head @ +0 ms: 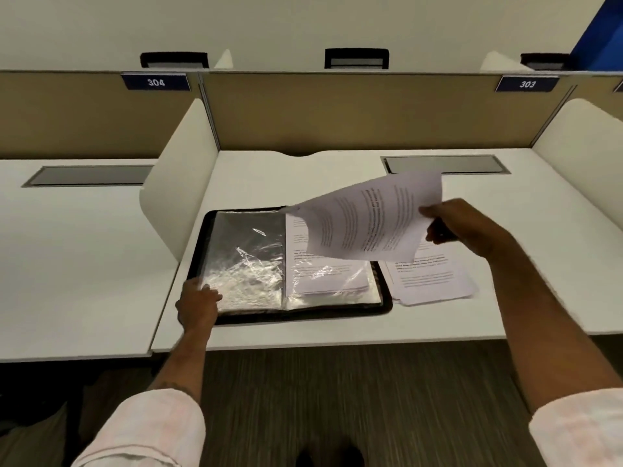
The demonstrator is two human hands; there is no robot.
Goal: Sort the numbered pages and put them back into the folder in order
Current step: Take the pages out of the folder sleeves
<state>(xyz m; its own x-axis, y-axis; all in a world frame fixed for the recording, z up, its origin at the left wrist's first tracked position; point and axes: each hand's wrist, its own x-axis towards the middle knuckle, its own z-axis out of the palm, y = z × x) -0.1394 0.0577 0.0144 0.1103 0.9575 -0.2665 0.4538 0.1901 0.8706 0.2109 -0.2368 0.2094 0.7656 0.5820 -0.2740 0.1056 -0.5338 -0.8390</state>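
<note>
A black display folder point(384, 306) lies open on the white desk point(337, 328). Its left side shows a bare, shiny plastic sleeve point(246, 261). A printed page sits in the sleeve on the right side point(332, 276). My left hand point(197, 305) rests on the folder's near left corner, fingers on the plastic. My right hand point(458, 227) pinches a printed page point(367, 220) by its right edge and holds it in the air over the folder's right half. A stack of loose printed pages point(435, 281) lies on the desk just right of the folder.
White side dividers point(182, 183) point(580, 163) and a tan back panel point(371, 109) enclose the desk. A grey cable hatch point(445, 163) sits at the back right. Signs read 304 point(155, 82) and 303 point(527, 84). A neighbouring desk lies to the left.
</note>
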